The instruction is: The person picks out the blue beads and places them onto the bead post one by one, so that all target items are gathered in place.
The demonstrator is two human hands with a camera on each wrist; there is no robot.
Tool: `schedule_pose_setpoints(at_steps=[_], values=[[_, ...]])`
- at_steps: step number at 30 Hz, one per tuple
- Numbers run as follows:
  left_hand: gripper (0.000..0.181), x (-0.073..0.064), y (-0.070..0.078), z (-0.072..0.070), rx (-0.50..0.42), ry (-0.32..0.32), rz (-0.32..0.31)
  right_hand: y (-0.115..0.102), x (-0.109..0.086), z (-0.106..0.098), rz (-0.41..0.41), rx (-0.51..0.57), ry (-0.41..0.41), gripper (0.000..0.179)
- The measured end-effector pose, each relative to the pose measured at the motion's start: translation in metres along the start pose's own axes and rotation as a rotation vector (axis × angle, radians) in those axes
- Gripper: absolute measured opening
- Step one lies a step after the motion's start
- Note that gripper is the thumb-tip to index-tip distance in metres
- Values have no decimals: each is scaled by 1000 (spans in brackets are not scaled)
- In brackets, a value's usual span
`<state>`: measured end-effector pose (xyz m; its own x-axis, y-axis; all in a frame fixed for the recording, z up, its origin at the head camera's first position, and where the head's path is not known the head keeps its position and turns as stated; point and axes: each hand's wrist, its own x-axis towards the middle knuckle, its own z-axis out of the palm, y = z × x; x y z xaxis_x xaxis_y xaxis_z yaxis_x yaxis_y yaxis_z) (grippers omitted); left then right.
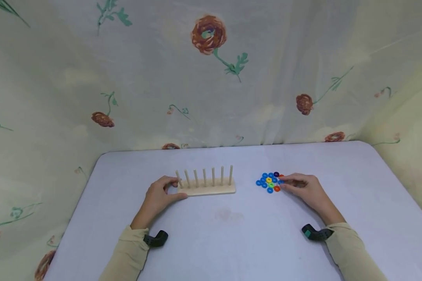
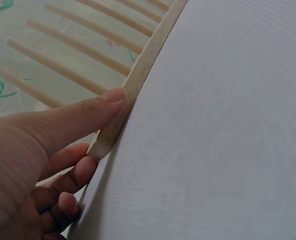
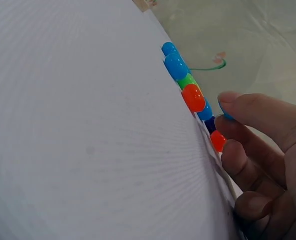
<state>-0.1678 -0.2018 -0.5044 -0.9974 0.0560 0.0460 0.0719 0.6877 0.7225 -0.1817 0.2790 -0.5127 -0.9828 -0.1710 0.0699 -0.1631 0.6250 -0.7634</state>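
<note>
A pale wooden rack (image 1: 211,191) with a row of several upright pegs stands on the table. My left hand (image 1: 159,196) grips its left end, the thumb along the front edge of the base (image 2: 144,64) and the other fingers behind and at the end. Right of the rack lies a cluster of small glossy rings, mostly blue, with a yellow ring (image 1: 269,180), a green ring (image 1: 271,185), a dark purple ring (image 1: 276,174) and an orange-red ring (image 3: 193,97). At the cluster's right side my right hand (image 1: 305,190) pinches a blue ring (image 3: 226,115) between thumb and index finger, largely hidden by the fingertips.
The table (image 1: 232,246) has a white cover and rounded far corners. A curtain (image 1: 147,78) with a flower print hangs right behind its far edge and along the sides. Each wrist wears a black camera strap, such as the left wrist camera (image 1: 157,239).
</note>
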Motion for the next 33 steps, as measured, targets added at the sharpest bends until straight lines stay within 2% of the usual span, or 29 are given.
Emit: schedule_pose_setpoints(at_steps=[9,17,23,33], values=[[54,1,1,-1,1,-6,11,-18,0,2,-24,21,4,27],[54,0,2,-2,4,2,-7,-55,15,13,-193,43,26,24],[54,0,4,-1,7,2,-19,-82,26,20,-227,36,24,25],[52,1,1,0,12,9,2,-124,45,38,-358,87,63,23]])
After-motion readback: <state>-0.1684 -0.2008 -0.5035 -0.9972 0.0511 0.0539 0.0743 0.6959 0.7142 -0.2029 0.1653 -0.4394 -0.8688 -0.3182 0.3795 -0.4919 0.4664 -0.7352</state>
